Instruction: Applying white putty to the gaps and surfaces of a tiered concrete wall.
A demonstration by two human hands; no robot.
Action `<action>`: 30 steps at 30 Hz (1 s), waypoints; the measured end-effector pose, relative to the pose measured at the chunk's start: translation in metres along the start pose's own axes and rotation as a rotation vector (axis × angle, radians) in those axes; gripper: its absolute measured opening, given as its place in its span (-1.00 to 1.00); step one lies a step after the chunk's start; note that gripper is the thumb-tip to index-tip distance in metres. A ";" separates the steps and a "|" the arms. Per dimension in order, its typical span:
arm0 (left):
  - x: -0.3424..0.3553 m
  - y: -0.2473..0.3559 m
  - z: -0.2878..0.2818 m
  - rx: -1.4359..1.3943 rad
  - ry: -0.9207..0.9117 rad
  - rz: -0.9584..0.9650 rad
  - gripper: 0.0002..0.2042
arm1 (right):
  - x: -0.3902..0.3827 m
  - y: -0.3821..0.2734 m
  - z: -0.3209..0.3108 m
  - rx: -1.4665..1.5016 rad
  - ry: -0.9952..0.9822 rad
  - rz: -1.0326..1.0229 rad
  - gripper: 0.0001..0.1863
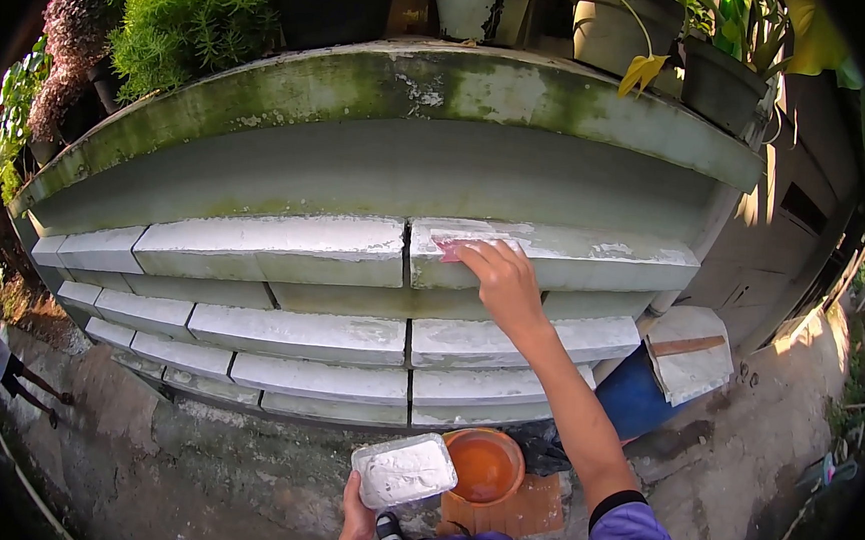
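Note:
My right hand (pixel 507 287) pinches a small pink flat piece (pixel 447 249), its exact kind unclear, against the upper ledge (pixel 553 268) of a stepped wall. White coating lies unevenly on that ledge's top beside my fingers, patchy toward the right end. To the left of a dark vertical gap, the ledge section (pixel 275 234) has a more even white top and a greenish front face. Low in front of me, my left hand (pixel 356 511) grips a white rectangular tub (pixel 411 497) by its near left corner. White paste (pixel 405 467) fills it.
Beside the tub stands a round orange basin (pixel 520 467) above a flat brown board (pixel 521 512). A blue drum (pixel 634 395) with a pale cover and wooden strip is at right. Potted plants (pixel 625 28) line the mossy top slab (pixel 345 91). Another person (pixel 15 361) shows far left.

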State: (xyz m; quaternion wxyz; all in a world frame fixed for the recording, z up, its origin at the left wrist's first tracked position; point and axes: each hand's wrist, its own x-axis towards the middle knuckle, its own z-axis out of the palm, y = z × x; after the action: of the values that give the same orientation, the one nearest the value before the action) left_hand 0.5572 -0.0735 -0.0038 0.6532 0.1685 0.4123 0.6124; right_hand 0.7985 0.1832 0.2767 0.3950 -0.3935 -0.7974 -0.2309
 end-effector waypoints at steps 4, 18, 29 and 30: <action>0.000 -0.001 -0.001 0.005 0.024 0.004 -0.41 | -0.014 -0.025 -0.028 0.018 0.066 -0.057 -0.63; -0.008 -0.008 0.010 0.002 0.097 0.039 -0.40 | -0.038 -0.054 -0.027 0.279 0.167 -0.010 -0.58; 0.011 -0.008 0.045 0.179 -0.009 0.010 -0.42 | -0.145 -0.088 -0.057 0.840 -0.534 0.312 -0.40; 0.009 -0.007 0.051 0.183 -0.003 0.006 -0.42 | -0.149 -0.089 -0.057 0.807 -0.620 0.349 -0.41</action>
State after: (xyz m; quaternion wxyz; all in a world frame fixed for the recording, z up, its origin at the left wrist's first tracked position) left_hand 0.5990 -0.0515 0.0188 0.6339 0.2298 0.4650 0.5737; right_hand 0.8083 0.0258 0.1840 0.2933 -0.3869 -0.8247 0.2902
